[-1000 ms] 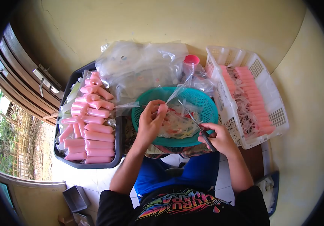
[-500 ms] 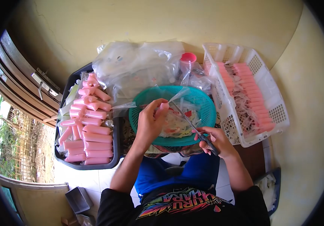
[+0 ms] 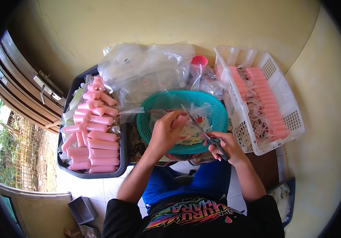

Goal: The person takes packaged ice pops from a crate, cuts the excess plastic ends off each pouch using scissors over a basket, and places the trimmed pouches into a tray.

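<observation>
My left hand (image 3: 165, 130) is closed around a pink-filled plastic tube packet (image 3: 179, 122), mostly hidden by the fingers, above the teal basket. In my right hand (image 3: 230, 147) is a pair of scissors (image 3: 218, 150) with dark handles, its blades pointing up and left just beside the packet. The two blades lie close together. Below both hands, the teal perforated basket (image 3: 222, 115) holds clear plastic scraps (image 3: 194, 137) with some red and yellowish bits.
To the left, a dark tub (image 3: 123, 158) holds many pink packets (image 3: 103, 144). A white crate (image 3: 295, 115) at the right has rows of pink packets (image 3: 271, 107). Large clear plastic bags (image 3: 146, 67) and a pink cup (image 3: 199, 60) stand behind the basket.
My left hand has moved slightly down and right, turning the packet. The clear plastic end that stuck up beside the scissor tips no longer shows there. The blades have come closer together.
</observation>
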Available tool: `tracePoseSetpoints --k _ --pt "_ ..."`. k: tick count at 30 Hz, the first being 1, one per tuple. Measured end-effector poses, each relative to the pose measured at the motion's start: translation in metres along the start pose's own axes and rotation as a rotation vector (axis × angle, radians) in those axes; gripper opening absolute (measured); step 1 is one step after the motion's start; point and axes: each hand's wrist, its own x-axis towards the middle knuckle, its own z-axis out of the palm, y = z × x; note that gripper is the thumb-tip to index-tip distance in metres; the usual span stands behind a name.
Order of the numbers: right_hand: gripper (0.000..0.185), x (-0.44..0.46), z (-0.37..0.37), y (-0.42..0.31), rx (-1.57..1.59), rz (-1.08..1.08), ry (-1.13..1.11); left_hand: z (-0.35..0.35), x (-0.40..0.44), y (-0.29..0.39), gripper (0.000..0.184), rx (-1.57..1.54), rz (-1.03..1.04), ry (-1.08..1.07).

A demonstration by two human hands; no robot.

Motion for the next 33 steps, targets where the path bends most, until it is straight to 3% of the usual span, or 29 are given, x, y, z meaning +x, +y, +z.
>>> tracePoseSetpoints --k 10,12,19,21,31,33 --pt "0.066 0.0008 -0.0017 0.005 -0.001 0.005 0.009 0.0014 -0.0027 0.0073 0.025 0.005 0.005 -0.041" --pt "0.054 0.0009 -0.0016 0.0059 0.04 0.017 0.027 0.0018 -0.0033 0.0057 0.025 0.0 0.014 -0.038" --pt "0.052 0.0015 -0.0028 0.009 0.061 0.015 0.031 0.0005 -0.0043 0.0091 0.024 -0.026 -0.016 -0.061" --pt "0.068 0.002 -0.0039 0.01 0.014 -0.008 0.011 0.0009 -0.0043 0.0073 0.024 -0.018 -0.004 -0.061" --pt "0.071 0.0003 -0.0055 0.0106 0.008 -0.005 0.012 0.0 -0.0033 0.0031 0.024 0.008 -0.003 -0.064" --pt "0.055 0.0001 -0.0038 0.0098 0.025 -0.014 0.038 -0.0001 -0.0032 0.003 0.024 0.01 -0.012 -0.063"
